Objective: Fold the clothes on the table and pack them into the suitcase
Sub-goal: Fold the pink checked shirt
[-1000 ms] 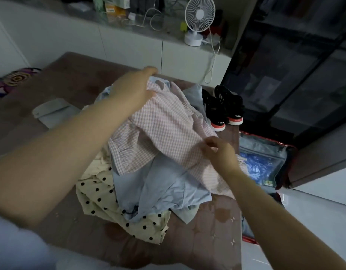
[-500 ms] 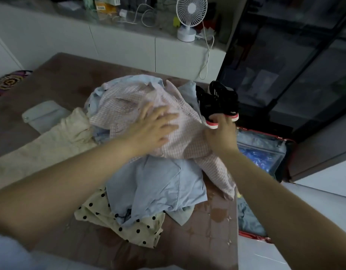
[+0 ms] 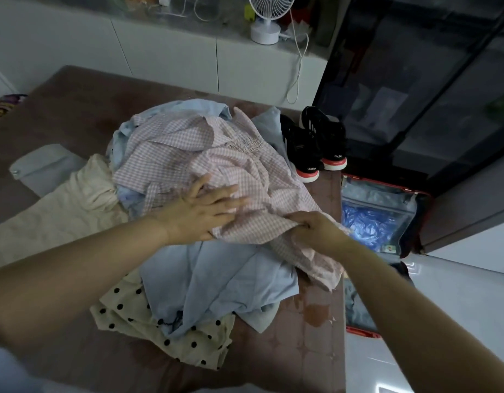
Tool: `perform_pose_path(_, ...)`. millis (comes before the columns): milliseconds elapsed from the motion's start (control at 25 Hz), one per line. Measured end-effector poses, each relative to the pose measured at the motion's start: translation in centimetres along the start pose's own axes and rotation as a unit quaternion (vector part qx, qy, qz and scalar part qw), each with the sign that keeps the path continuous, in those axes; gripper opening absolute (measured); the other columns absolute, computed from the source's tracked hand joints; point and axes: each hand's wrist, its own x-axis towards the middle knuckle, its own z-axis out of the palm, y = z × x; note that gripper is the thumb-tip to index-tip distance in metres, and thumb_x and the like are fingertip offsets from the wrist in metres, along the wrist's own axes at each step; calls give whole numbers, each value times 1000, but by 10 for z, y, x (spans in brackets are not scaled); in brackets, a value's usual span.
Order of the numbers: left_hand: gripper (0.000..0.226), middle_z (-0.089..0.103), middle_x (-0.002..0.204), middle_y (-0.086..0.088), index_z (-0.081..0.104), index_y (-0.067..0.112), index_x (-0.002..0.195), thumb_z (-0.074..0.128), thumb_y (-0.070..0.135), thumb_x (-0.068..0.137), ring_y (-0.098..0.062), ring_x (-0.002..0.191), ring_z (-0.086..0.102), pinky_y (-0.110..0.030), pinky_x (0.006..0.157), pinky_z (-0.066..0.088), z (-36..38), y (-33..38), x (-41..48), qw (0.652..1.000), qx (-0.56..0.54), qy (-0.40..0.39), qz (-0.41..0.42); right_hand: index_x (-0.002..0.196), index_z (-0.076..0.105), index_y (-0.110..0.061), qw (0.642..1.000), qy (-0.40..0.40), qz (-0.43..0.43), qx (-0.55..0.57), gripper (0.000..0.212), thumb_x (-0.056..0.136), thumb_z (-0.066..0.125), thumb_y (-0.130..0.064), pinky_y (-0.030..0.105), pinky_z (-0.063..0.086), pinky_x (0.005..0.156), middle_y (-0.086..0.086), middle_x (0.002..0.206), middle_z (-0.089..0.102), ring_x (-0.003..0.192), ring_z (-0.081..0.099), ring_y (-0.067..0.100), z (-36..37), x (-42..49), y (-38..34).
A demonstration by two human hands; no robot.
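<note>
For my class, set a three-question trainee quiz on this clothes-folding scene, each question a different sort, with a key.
1. True or false: the left hand lies flat and open on the pink checked shirt.
2. What does the right hand grip? A) a shoe B) the shirt's edge C) the fan
3. Fill in: the suitcase lies ____ beside the table.

Key: 1 true; 2 B; 3 open.

Light: dim, cool, even indoor | Shadows: soft, weak | Glare: pale sheen on white floor (image 3: 457, 321) at right | Distortion: wide-angle bend at edges, cabinet (image 3: 165, 49) lines curve | Blur: slight softness on near forearms, centre fairly sharp
</note>
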Motion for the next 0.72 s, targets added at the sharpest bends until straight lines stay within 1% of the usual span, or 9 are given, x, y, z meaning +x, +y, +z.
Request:
perform_pose_path(40, 44, 40, 147, -1, 68, 24, 105, 50, 51, 75, -22, 140, 22, -46, 112, -14, -4, -5, 3, 998, -28, 33, -39, 94, 71, -7, 998, -27, 18, 49, 14, 89, 59, -10, 19, 43, 64, -3, 74, 64, 67, 57, 8, -12, -2, -9)
perform_pose_path(120, 39, 67, 115, -6, 71, 18, 95, 49, 45, 76, -25, 121, 49, -34, 113, -8, -19, -22, 10, 959, -192, 105, -179, 69, 64, -9, 994, -49, 31, 88, 24, 89, 62, -23, 17, 38, 52, -4, 50, 53, 45, 47, 5, -35, -8, -25)
perform_pose_path(200, 29, 64, 72, 11, 68, 18, 88, 55, 42, 78, -15, 100, 57, -27, 112, 15, -41, -43, 16, 862, -374, 182, -290, 60, 55, -14, 982, -85, 32, 164, 34, 80, 68, -40, 18, 34, 50, -1, 50, 47, 45, 42, 7, -51, -13, -36)
perform_pose_path(280, 19, 46, 54, 12, 58, 30, 70, 60, 46, 79, 6, 73, 49, -20, 81, 38, -62, -67, 19, 821, -464, 148, -297, 69, 57, -10, 950, -110, 30, 290, 44, 66, 77, -49, 24, 37, 57, 11, 65, 50, 59, 46, 17, -61, -13, -39)
perform_pose_path(360, 40, 46, 60, 7, 58, 18, 68, 61, 56, 80, -3, 60, 42, -26, 63, 33, -77, -85, 26, 831, -485, 35, -271, 75, 66, -11, 944, -67, 18, 323, 30, 73, 73, -40, 25, 47, 65, 12, 78, 64, 70, 59, 22, -63, -4, -39)
perform_pose_path(440, 51, 53, 76, -3, 60, 5, 82, 59, 56, 81, -16, 75, 52, -29, 69, 34, -66, -100, 27, 845, -434, -61, -306, 84, 68, -17, 979, 106, 35, 173, 10, 86, 63, -25, 20, 45, 67, 2, 82, 68, 74, 61, 14, -54, 11, -35)
perform_pose_path(520, 35, 60, 109, -3, 61, 12, 110, 60, 38, 87, -28, 106, 54, -33, 86, 36, -46, -98, 22, 859, -322, -104, -384, 99, 65, -12, 965, 249, 50, 63, 13, 89, 58, -15, 21, 39, 70, 1, 88, 64, 81, 57, 13, -38, 21, -26)
perform_pose_path(600, 40, 52, 130, -9, 52, 16, 127, 59, 24, 88, -33, 120, 44, -38, 101, 30, -34, -81, 16, 882, -228, -82, -404, 106, 64, -8, 971, 234, 10, 40, 20, 89, 60, -17, 22, 37, 71, 1, 92, 60, 85, 55, 13, -20, 17, -14)
perform_pose_path(720, 33, 61, 116, -9, 62, 14, 115, 48, 12, 86, -32, 110, 50, -41, 101, 31, -38, -47, 19, 928, -214, 82, -294, 125, 57, -15, 992, 125, -15, -12, 55, 80, 66, -44, 26, 40, 88, 4, 116, 54, 108, 53, 18, 5, 1, 11)
